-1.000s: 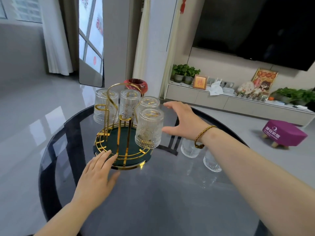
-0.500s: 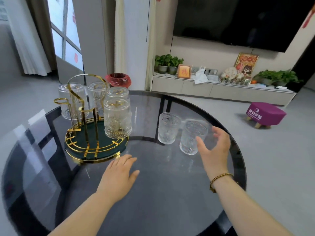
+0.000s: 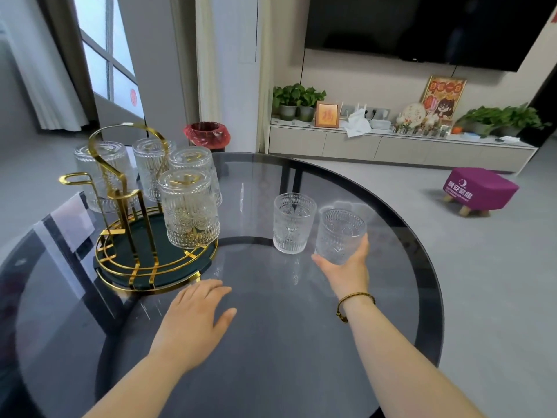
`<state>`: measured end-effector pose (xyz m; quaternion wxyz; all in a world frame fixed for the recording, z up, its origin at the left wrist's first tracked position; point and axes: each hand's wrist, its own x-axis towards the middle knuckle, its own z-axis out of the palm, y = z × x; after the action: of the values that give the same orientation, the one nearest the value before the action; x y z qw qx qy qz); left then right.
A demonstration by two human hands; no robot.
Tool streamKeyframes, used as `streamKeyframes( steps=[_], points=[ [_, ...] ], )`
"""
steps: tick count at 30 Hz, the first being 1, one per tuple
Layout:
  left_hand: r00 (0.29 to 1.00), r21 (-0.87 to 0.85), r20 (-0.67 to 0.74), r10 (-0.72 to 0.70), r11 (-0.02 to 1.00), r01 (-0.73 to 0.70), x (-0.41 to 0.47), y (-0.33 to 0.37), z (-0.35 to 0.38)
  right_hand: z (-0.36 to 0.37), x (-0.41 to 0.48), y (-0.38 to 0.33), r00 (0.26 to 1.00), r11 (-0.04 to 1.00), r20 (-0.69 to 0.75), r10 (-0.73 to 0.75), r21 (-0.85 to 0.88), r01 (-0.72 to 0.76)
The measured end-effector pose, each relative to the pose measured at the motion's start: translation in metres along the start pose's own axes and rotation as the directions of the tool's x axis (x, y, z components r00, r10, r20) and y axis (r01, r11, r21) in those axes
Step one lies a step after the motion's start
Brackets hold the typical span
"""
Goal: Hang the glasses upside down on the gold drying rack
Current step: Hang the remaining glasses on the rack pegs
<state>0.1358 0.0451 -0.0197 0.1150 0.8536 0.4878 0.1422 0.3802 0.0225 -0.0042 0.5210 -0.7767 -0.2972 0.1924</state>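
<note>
The gold drying rack (image 3: 126,203) with its dark green base stands at the table's left and carries several embossed clear glasses upside down; the nearest hanging glass (image 3: 190,209) faces me. One gold hook (image 3: 75,178) at the left is bare. Two upright glasses are on the right of the round table. My right hand (image 3: 346,271) wraps the right glass (image 3: 340,233) from below, tilting it. The other upright glass (image 3: 292,223) stands just left of it. My left hand (image 3: 196,315) rests flat on the table in front of the rack, fingers spread.
The round dark glass table (image 3: 271,342) ends close behind the two upright glasses. Beyond it are a red-lined bin (image 3: 208,135), a low cabinet (image 3: 391,146) with plants and frames, a wall TV, and a purple stool (image 3: 479,190) on the floor.
My right hand left the rack, swung right to the two upright glasses and closed around the right one. My left hand slid from the rack's base onto the table. The view turned right.
</note>
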Motion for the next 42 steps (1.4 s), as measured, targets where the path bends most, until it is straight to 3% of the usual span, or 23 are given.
streamKeyframes(
  steps=[9, 13, 17, 21, 25, 29, 34, 38, 42],
  points=[
    [1.000, -0.015, 0.005, -0.027, 1.000, 0.027, 0.001, 0.000, -0.001, 0.006, 0.005, 0.000, 0.997, 1.000, -0.080, 0.021, -0.007, -0.022],
    [1.000, -0.020, 0.003, -0.026, 0.999, 0.026, 0.002, 0.001, -0.002, -0.003, -0.005, -0.002, 0.976, 0.980, -0.126, -0.177, -0.110, 0.164],
    [1.000, -0.033, 0.008, -0.025, 0.999, 0.025, 0.001, 0.002, -0.003, -0.018, -0.015, -0.010, 0.953, 0.947, -0.099, -0.287, -0.183, 0.266],
    [0.999, -0.074, 0.019, -0.026, 0.997, 0.027, 0.000, 0.003, -0.007, -0.037, -0.023, -0.031, 0.915, 0.892, -0.007, -0.404, -0.227, 0.392],
    [0.997, -0.219, -0.055, -0.046, 0.975, 0.033, -0.008, -0.001, -0.017, -0.052, -0.035, -0.066, 0.827, 0.784, 0.121, -0.549, -0.268, 0.560],
    [0.983, -0.218, -0.172, -0.061, 0.976, 0.022, -0.028, -0.029, -0.033, -0.061, -0.048, -0.115, 0.701, 0.580, 0.308, -0.644, -0.402, 0.709],
    [0.954, -0.110, -0.250, -0.167, 0.983, 0.143, -0.043, -0.082, -0.057, -0.046, -0.065, -0.181, 0.476, 0.119, 0.601, -0.642, -0.534, 0.837],
    [0.948, -0.084, -0.184, -0.261, 0.965, 0.249, -0.045, -0.113, -0.065, -0.013, -0.077, -0.227, 0.313, -0.202, 0.725, -0.614, -0.527, 0.825],
    [0.950, -0.103, -0.132, -0.283, 0.957, 0.270, -0.039, -0.127, -0.065, 0.019, -0.089, -0.263, 0.180, -0.449, 0.788, -0.589, -0.505, 0.737]
  ],
)
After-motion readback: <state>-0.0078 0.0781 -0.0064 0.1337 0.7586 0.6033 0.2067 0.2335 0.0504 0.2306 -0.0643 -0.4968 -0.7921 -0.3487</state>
